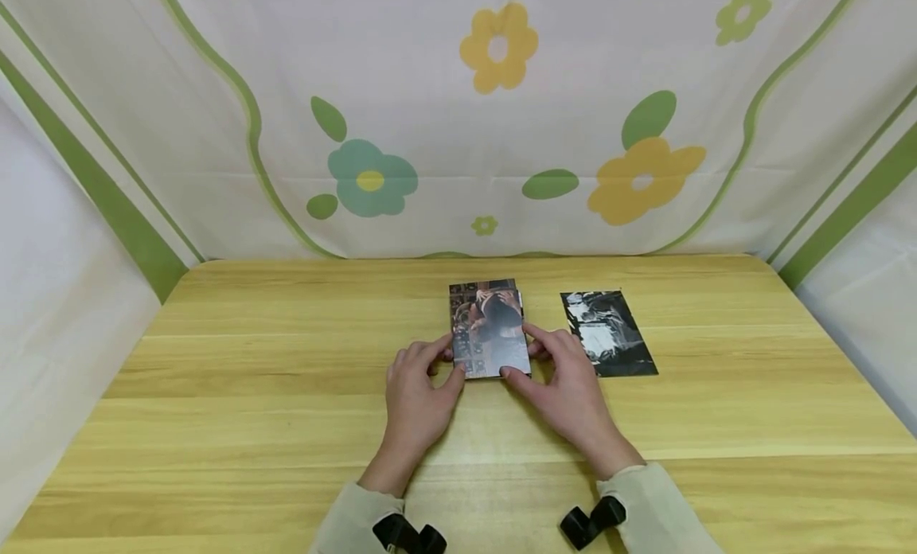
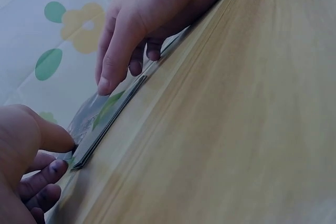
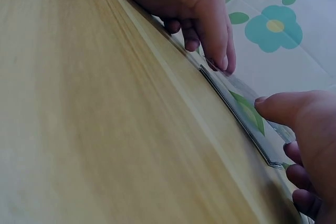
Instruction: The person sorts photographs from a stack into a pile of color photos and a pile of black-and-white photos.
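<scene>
A small stack of photo cards (image 1: 490, 331) lies flat on the wooden table (image 1: 286, 395), its top card showing a dark picture. My left hand (image 1: 444, 363) holds its near left corner, thumb at the front edge and fingers curled along the left side. My right hand (image 1: 533, 359) holds the near right corner the same way. In the left wrist view the stack (image 2: 107, 121) is seen edge-on, with my left thumb (image 2: 52, 137) on its corner. The right wrist view shows the stack (image 3: 236, 111) between my right thumb (image 3: 278, 106) and the left hand (image 3: 210, 24).
A single black-and-white photo (image 1: 607, 333) lies flat just right of my right hand. A flowered cloth (image 1: 430, 140) hangs behind the table and plain cloth closes both sides. Black wrist mounts (image 1: 591, 522) show at the bottom edge.
</scene>
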Available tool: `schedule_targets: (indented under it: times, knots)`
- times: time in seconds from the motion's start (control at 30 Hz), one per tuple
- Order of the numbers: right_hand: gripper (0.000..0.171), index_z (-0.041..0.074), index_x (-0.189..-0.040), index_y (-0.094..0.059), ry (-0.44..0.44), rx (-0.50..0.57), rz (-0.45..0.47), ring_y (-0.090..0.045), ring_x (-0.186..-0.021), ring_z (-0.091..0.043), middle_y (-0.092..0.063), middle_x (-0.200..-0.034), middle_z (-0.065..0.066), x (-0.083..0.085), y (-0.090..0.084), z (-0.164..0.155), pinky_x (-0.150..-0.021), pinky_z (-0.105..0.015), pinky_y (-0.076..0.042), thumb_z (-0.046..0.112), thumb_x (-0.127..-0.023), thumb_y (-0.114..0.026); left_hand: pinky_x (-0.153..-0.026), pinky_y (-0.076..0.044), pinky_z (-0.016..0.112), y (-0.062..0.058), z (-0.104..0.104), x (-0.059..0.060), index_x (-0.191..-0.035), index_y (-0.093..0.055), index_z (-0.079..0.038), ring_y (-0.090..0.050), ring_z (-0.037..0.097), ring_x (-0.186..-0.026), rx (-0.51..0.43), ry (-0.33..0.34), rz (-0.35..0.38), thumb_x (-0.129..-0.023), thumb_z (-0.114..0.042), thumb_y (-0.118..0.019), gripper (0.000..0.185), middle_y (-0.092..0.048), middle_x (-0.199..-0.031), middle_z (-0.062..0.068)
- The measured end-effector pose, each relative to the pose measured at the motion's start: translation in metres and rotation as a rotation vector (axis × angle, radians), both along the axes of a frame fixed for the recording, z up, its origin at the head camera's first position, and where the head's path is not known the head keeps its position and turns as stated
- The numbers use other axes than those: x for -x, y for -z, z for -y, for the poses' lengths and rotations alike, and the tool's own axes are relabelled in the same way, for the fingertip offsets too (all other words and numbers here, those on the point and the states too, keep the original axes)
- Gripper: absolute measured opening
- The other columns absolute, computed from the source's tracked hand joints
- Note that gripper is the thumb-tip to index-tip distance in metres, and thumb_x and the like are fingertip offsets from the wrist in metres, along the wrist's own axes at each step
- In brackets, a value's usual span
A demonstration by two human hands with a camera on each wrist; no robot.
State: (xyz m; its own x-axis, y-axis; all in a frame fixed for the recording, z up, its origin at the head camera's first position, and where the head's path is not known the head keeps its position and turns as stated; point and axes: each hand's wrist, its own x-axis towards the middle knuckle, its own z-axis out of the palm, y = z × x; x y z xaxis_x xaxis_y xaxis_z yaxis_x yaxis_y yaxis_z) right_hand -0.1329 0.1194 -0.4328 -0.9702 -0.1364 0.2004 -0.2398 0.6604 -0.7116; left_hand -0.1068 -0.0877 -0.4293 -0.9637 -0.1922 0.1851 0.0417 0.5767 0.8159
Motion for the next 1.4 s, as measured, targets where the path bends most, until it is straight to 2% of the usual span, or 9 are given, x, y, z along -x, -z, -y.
schedule_targets:
  times: [0.63,0.83,1.0,1.23,1.4]
  knots:
    - [0.070,0.010,-0.147,-0.065,-0.008,0.015,-0.019,-0.058,-0.102,-0.017,-0.068,-0.109,0.000,-0.002,-0.003,-0.001,-0.093,-0.040,-0.050,0.026,-0.085,-0.092,-0.094,-0.037,0.040,0.000,-0.001,0.000,-0.128,-0.078,-0.008,-0.057,0.020,-0.087,-0.079,-0.031,-0.057,-0.093,-0.010,-0.079,0.035,-0.075,-0.095,0.003]
    - [0.069,0.012,-0.147,-0.066,-0.004,0.016,-0.020,-0.058,-0.103,-0.018,-0.068,-0.108,0.000,-0.003,-0.004,-0.001,-0.095,-0.041,-0.048,0.027,-0.085,-0.093,-0.089,-0.042,0.035,-0.001,-0.001,0.000,-0.126,-0.079,-0.007,-0.058,0.020,-0.089,-0.147,-0.035,-0.079,-0.092,-0.006,-0.079,0.033,-0.075,-0.096,0.004]
    - [0.068,0.015,-0.148,-0.065,0.000,0.043,0.019,-0.056,-0.107,-0.016,-0.067,-0.111,0.003,-0.007,-0.008,0.001,-0.095,-0.039,-0.049,0.027,-0.086,-0.091,-0.083,-0.046,0.031,-0.002,-0.001,-0.001,-0.125,-0.079,-0.005,-0.056,0.020,-0.092,-0.205,-0.046,-0.082,-0.093,-0.002,-0.076,0.032,-0.073,-0.097,0.006]
    - [0.065,0.013,-0.149,-0.064,-0.011,0.142,0.057,-0.057,-0.107,-0.016,-0.067,-0.113,0.000,-0.012,-0.015,0.019,-0.094,-0.036,-0.050,0.016,-0.088,-0.087,-0.082,-0.047,0.027,-0.005,0.007,-0.003,-0.121,-0.079,-0.004,-0.058,0.019,-0.092,-0.264,-0.114,-0.137,-0.090,0.005,-0.073,0.033,-0.072,-0.096,0.010]
    - [0.067,0.009,-0.151,-0.061,-0.047,0.165,0.069,-0.060,-0.108,-0.018,-0.067,-0.114,-0.002,-0.015,-0.019,0.041,-0.101,-0.042,-0.054,0.012,-0.089,-0.085,-0.081,-0.047,0.026,-0.008,0.023,-0.006,-0.119,-0.080,-0.004,-0.057,0.019,-0.092,-0.270,-0.193,-0.131,-0.088,0.008,-0.070,0.035,-0.071,-0.097,0.013]
